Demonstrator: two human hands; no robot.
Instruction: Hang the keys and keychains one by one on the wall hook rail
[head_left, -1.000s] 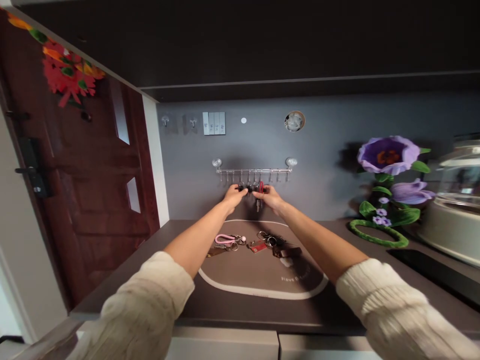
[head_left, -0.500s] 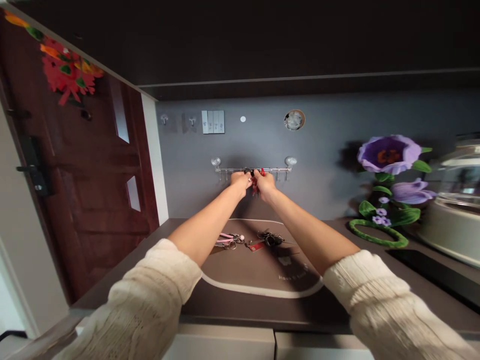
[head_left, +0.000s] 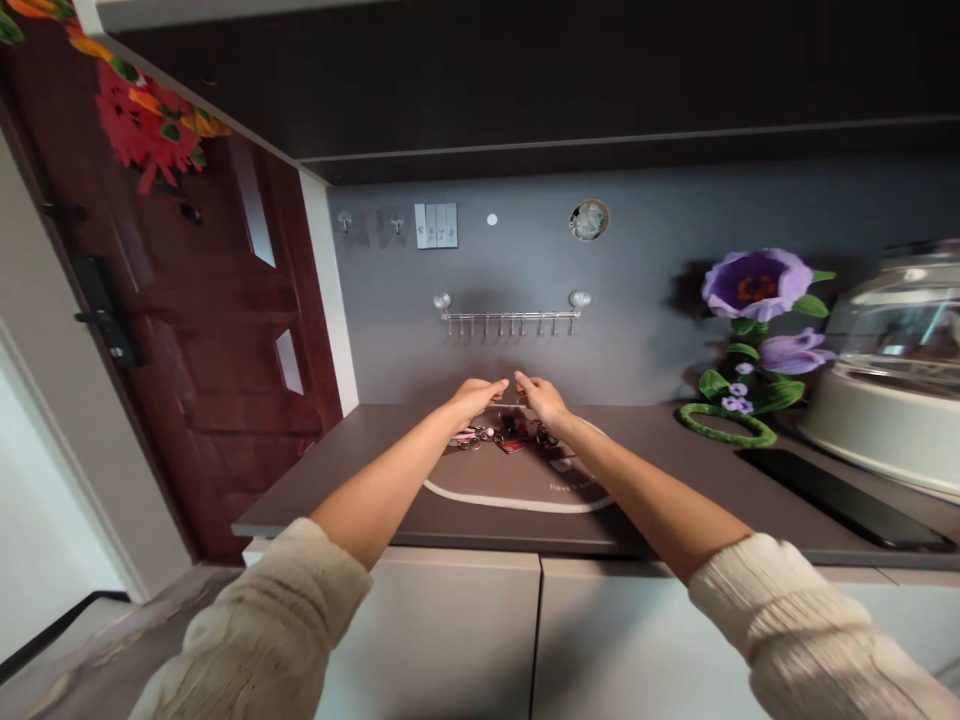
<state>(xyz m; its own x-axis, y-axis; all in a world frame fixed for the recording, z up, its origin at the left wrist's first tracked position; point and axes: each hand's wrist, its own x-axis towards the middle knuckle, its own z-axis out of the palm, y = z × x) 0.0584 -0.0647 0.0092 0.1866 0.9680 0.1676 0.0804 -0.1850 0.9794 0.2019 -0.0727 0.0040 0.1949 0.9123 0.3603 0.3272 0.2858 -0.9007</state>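
Lying near mid-frame, the keys [head_left: 471,441] and a red tag [head_left: 513,447] are on the mat [head_left: 517,507], not up on the rack [head_left: 517,316]. The left hand [head_left: 472,398] and right hand [head_left: 545,401] come close above them, fingers bunched narrow; whether either grips anything, I cannot tell. The mat lies on a dark counter [head_left: 360,495], with a phone [head_left: 847,500] at lower right, purple flowers [head_left: 799,354] above it, and a red-brown door [head_left: 217,390] at left.

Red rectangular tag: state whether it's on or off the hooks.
Off: the tag lies on the brown oval mat, below the shiny hook rail.
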